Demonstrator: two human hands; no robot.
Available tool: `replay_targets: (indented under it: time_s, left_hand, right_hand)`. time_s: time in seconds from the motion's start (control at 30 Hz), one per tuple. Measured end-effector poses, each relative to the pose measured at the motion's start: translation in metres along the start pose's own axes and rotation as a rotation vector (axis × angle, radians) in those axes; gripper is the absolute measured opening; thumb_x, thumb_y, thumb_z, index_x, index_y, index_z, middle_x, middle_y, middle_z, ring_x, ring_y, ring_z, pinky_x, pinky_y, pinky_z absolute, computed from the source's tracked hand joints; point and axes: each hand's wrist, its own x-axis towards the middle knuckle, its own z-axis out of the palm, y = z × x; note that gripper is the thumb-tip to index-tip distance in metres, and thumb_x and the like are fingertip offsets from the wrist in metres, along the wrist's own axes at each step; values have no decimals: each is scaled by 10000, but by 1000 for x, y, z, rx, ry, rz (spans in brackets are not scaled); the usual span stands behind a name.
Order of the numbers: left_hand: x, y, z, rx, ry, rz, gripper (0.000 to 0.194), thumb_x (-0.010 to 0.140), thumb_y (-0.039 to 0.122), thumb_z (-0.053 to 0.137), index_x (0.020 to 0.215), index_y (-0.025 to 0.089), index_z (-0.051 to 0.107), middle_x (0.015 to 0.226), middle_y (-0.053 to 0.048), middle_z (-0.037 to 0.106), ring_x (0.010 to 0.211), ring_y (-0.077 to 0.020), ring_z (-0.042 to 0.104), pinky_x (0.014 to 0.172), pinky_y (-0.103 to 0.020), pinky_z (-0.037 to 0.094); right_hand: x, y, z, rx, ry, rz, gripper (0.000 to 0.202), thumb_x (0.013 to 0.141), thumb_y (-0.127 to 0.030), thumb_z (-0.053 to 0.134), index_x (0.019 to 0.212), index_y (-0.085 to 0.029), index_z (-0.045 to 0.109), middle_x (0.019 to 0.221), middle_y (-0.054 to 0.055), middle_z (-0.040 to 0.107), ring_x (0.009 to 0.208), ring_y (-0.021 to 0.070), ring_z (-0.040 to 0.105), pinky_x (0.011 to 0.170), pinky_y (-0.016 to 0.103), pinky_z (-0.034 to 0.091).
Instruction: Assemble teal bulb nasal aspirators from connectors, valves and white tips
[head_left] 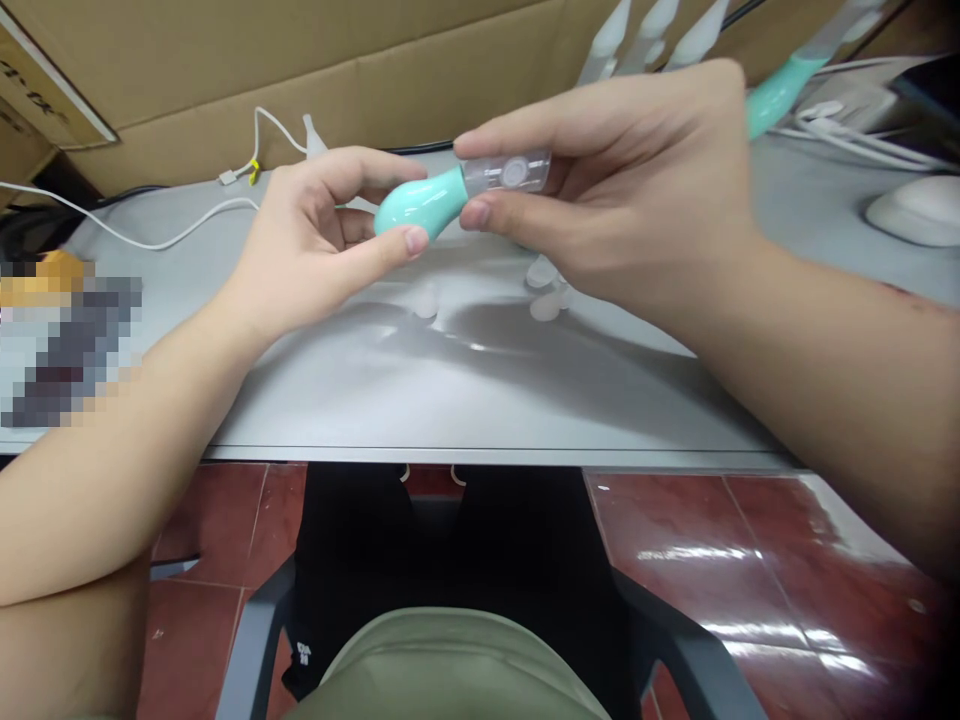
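Note:
A glossy teal bulb point(421, 205) is held between the thumb and fingers of my left hand point(322, 225). Joined to its right end is a clear plastic tube point(510, 172) with a round mark on its side. My right hand point(637, 180) pinches this tube between thumb and index finger, and its far end lies partly behind the fingers. Both hands are above the grey table point(480, 400). Below them on the tabletop lie a small whitish piece point(426, 302) and several small translucent pieces point(546, 304).
Several white-tipped clear parts point(611, 35) stand at the back, beside another teal bulb point(784, 95). A white mouse point(919, 210) and cables are at right. A white cable point(187, 240) crosses the left side. Cardboard point(300, 60) lines the back.

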Motion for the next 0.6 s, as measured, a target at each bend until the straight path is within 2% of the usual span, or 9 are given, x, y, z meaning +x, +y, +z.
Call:
replay_targets:
  time_s: [0.13,0.27,0.33,0.43,0.6]
  left_hand:
    - [1,-5,-1,40,12,3,562,808,672,1016,1220,325,857,1184,-63,854,975,-280,838,813,-472,771]
    - [1,-1,0,14,29,36,512,815,621,1035,1207,332,877,1177,-63,869,1026,-294,845,883,-473,755]
    - [1,2,0,7,35,43,481,827,563,1045,1210,322,882,1173,-64,875,1044,-292,846,908,-473,747]
    - [2,3,-1,31,36,63,541,802,602,1055,1220,307,881,1184,-67,876,1050,-297,849,903,-477,749]
    - [4,-12,-7,56,30,118,670,744,659,1076,1278,305,877,1217,-89,866,1080,-332,863,943,-531,771]
  right_hand:
    - [-1,-3,-5,-49,-108,24,278,903,-241,904,1180,-231,889,1079,20,846,881,127,758,760,269,593]
    - [-2,-3,-11,-150,-179,79,328,964,-300,834,1291,-271,831,1185,5,807,951,114,711,795,256,548]
    - [-3,-1,-13,-101,-179,103,401,922,-339,877,1302,-269,771,1052,-4,762,860,102,669,728,256,514]
    - [-4,0,-16,-36,-155,109,421,841,-388,953,1164,-256,717,860,-22,685,723,99,617,634,271,458]
    - [-6,-5,-21,-128,-93,-31,171,914,-355,908,996,-265,788,1006,-33,791,863,97,725,741,255,592]
